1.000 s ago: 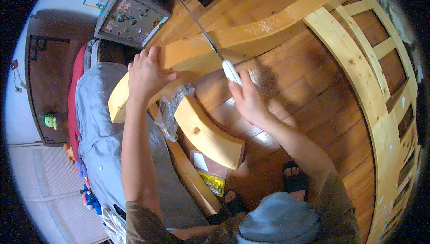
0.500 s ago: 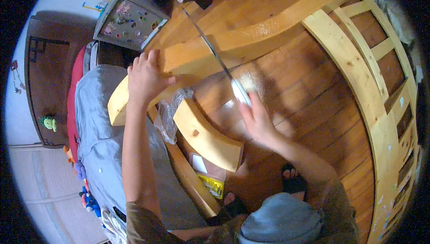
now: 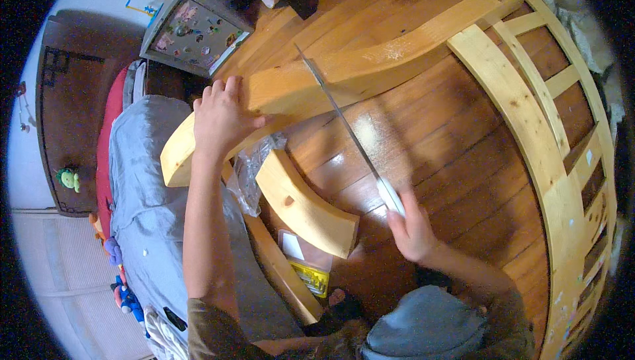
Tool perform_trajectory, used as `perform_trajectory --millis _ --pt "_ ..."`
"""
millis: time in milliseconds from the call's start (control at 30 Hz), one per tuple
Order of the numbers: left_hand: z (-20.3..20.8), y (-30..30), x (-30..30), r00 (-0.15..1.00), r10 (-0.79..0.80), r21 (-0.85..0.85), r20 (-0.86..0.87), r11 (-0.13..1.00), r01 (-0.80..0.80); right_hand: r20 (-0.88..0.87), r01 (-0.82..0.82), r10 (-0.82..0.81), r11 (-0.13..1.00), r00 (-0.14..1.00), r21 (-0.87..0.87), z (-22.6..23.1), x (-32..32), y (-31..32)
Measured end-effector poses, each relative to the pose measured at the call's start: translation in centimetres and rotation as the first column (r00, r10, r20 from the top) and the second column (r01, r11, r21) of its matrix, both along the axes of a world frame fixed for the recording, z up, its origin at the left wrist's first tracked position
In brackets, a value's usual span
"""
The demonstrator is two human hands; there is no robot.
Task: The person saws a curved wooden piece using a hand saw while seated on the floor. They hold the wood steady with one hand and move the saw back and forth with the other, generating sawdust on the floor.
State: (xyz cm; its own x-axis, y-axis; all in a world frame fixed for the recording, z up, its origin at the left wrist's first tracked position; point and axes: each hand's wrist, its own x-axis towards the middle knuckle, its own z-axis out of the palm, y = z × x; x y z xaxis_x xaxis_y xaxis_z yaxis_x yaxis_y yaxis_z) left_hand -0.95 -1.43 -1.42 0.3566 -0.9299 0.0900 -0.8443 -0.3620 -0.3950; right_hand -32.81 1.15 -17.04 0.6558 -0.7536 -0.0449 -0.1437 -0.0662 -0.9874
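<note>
My left hand (image 3: 220, 117) presses flat on the near end of a long pale wooden beam (image 3: 370, 62) that lies across the wooden floor. My right hand (image 3: 411, 228) grips the white handle of a hand saw (image 3: 344, 122). The saw's thin blade runs up and left from my hand and meets the beam near its middle, where pale sawdust lies on the beam and the floor. A shorter block of the same wood (image 3: 305, 202) lies on the floor between my two arms, apart from both hands.
A slatted wooden frame (image 3: 549, 142) curves along the right. A grey-covered mattress (image 3: 149, 214) lies at the left, with a crumpled clear plastic bag (image 3: 251, 171) beside it. A yellow packet (image 3: 311, 279) lies by my foot. A toy-covered box (image 3: 195, 29) stands at the back.
My right hand has pulled the saw back toward me, down and to the right, so more of the blade shows. The left hand has stayed on the beam.
</note>
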Motion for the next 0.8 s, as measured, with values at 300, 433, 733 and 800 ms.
perform_trajectory --millis 300,433,733,800 --pt "-0.3 0.4 0.4 1.0 0.011 0.03 -0.007 0.999 -0.011 0.046 0.101 -0.1 0.995 0.994 -0.021 0.2 9.5 -5.7" --pt "0.6 0.3 0.5 1.0 0.015 0.012 -0.006 1.0 -0.015 0.027 0.081 -0.081 0.997 0.996 -0.011 -1.5 1.0 1.4" --pt "0.0 -0.2 0.0 1.0 0.026 0.038 -0.004 0.999 -0.026 0.024 0.055 -0.054 0.998 0.998 -0.04 0.8 7.5 -5.2" --pt "-0.2 -0.2 0.2 1.0 -0.016 0.006 0.005 1.0 0.016 -0.02 0.061 -0.061 0.998 0.998 -0.019 1.7 10.7 -8.0"
